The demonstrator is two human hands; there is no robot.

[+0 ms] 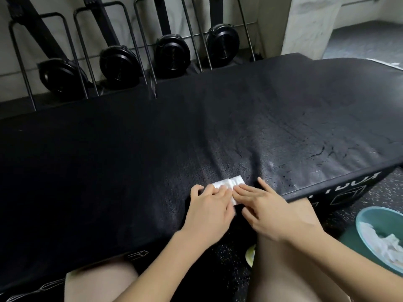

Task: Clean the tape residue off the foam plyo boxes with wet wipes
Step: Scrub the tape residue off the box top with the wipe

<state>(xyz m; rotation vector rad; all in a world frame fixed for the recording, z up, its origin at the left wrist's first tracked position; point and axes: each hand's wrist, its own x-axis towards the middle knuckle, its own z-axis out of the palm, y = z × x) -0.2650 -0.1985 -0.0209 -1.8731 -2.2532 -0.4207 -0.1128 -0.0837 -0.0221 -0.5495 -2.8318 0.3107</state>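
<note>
Head view looks down on the foam plyo box (pixel 152 138), a wide black slab whose soft skin should dent and drag under pressure. At its near edge the left hand (pixel 208 211) and right hand (pixel 272 211), fingers flat and together, press a limp folded wet wipe (pixel 229 184); palms hide its near part. Right of the box, a teal basin (pixel 362 227) is cut off.

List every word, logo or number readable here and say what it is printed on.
White lettering on the near side of the right foam plyo box: upside down and cut off, unreadable.
White cube outline logo beside it: a symbol, no text.
Cube outlines on the left foam plyo box: no text.
</note>
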